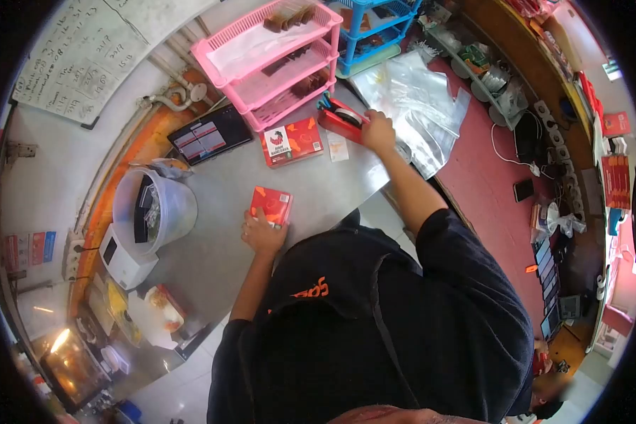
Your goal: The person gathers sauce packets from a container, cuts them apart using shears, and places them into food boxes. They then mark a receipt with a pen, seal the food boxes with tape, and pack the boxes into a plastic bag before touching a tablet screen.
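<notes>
On the metal table, my left hand (263,232) holds a small red box (272,204) by its near side, fingers bent over the top. My right hand (379,133) is closed at the right end of a red tape dispenser (341,121) with a roll in it; whether a strip of tape is between the fingertips is too small to tell. A larger red and orange box (301,143) with a white label lies left of the dispenser. Between them sits a small paper slip (338,147).
Pink rack (222,53) and blue rack (346,53) stand at the back. Clear plastic bags (420,99) lie beyond my right hand. A tablet (208,136), a translucent bucket (180,212) and a white device (128,265) are on the left.
</notes>
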Demonstrator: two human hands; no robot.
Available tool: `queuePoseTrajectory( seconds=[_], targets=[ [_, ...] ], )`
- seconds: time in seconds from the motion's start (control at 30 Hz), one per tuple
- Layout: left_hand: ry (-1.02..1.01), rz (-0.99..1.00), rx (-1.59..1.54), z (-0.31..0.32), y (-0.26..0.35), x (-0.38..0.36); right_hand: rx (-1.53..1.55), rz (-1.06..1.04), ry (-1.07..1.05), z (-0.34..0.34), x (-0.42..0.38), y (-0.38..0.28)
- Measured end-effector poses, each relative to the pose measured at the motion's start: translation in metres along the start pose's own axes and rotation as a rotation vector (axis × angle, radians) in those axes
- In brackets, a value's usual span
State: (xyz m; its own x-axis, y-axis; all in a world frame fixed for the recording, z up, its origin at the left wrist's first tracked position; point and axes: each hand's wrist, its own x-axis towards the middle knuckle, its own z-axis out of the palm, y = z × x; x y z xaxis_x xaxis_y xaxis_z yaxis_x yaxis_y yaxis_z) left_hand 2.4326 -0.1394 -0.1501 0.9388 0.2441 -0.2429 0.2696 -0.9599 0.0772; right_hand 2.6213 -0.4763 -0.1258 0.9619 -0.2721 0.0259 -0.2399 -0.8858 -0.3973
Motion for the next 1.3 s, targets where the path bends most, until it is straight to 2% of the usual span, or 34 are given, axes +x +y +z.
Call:
queuePoseTrajectory(
  seconds=[0.03,0.13,0.23,0.27,0.37,0.4,0.47,0.57,0.7,0.77,0.83,0.87,0.93,1.0,1.03,1.1,1.2,1.3],
  targets=[
    [-0.043,-0.018,0.003,-0.002,0.008,0.001,-0.020,0.035,-0.157,-0.005,0.019,0.011],
    [-0.195,-0.087,-0.001,-0.015,0.036,0.010,-0.056,-0.070,-0.363,0.004,0.055,0.026],
    [-0.292,-0.115,-0.022,-0.016,0.051,0.018,-0.124,-0.072,-0.480,0.015,0.077,0.036],
    [-0.312,-0.112,-0.030,-0.016,0.054,0.018,-0.095,-0.141,-0.448,0.013,0.076,0.039],
    [-0.228,-0.082,-0.021,-0.014,0.065,0.017,0.260,-0.114,-0.331,-0.002,0.061,0.052],
    [-0.159,-0.072,-0.043,-0.009,0.066,0.016,0.337,-0.048,-0.376,-0.001,0.060,0.068],
    [-0.020,-0.044,-0.079,0.006,0.065,0.013,0.258,-0.039,-0.332,-0.012,0.044,0.092],
    [0.046,-0.064,-0.107,0.009,0.070,0.010,0.485,0.172,-0.414,-0.005,0.025,0.125],
    [0.107,-0.118,-0.147,0.020,0.081,0.011,0.563,0.042,-0.258,0.056,0.030,0.149],
    [0.136,-0.134,-0.173,0.025,0.081,0.014,0.295,0.034,-0.167,0.058,0.033,0.168],
    [0.188,-0.160,-0.197,0.034,0.084,0.015,0.433,-0.005,-0.254,0.033,0.017,0.158],
    [0.191,-0.190,-0.194,0.031,0.089,0.017,0.587,0.031,-0.388,0.032,0.007,0.145],
    [0.177,-0.235,-0.190,0.026,0.098,0.012,0.803,-0.272,-0.487,0.056,-0.023,0.112],
    [0.134,-0.294,-0.194,0.017,0.110,0.012,0.829,-0.217,-0.823,0.058,-0.058,0.038],
    [0.117,-0.322,-0.202,0.017,0.115,0.014,0.914,-0.287,-0.842,0.078,-0.076,0.010],
    [0.097,-0.361,-0.235,0.024,0.118,0.019,0.866,-0.403,-0.882,0.104,-0.100,-0.031],
    [0.042,-0.378,-0.252,0.020,0.115,0.021,0.460,-0.356,-0.783,0.092,-0.107,-0.060],
    [-0.009,-0.325,-0.321,0.013,0.099,0.023,0.402,-0.245,-0.775,0.083,-0.099,-0.063]
  ],
)
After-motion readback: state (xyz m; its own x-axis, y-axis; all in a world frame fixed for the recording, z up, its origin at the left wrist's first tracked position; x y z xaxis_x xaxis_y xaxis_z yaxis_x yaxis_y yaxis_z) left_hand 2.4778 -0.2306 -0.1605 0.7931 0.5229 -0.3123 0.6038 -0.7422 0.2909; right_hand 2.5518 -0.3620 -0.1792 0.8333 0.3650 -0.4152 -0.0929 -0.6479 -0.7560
